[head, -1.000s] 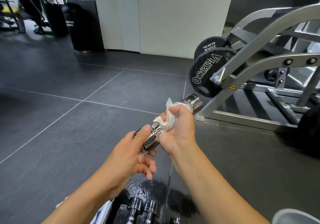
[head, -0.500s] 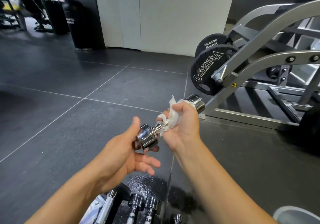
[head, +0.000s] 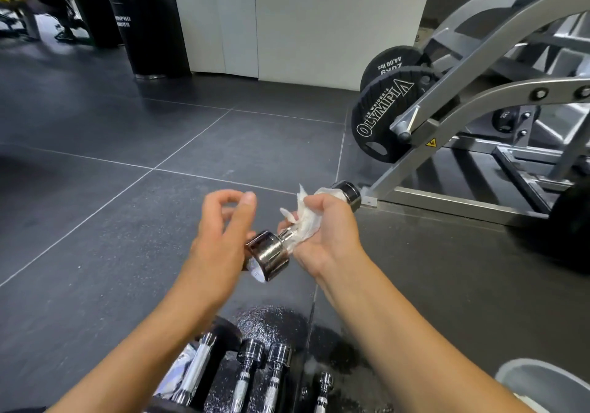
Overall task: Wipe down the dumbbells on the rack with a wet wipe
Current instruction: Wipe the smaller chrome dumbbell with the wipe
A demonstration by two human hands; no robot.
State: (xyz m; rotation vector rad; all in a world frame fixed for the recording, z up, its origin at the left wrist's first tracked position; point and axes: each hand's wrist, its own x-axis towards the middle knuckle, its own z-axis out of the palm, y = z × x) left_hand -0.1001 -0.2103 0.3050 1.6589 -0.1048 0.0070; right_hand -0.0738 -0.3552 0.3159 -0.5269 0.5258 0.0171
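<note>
Above the rack (head: 289,390), the right hand (head: 329,234) is gripping the wipe (head: 303,224) round the handle of the dumbbell (head: 269,254) while the left hand (head: 220,237) is hovering empty, fingers loosely curled, beside its near head, which it should be steadying against twisting.

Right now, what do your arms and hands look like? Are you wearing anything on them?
Both are bare. The left hand and right hand have no gloves or rings that I can see. The left forearm and right forearm show no sleeves, watch or bands.
</note>
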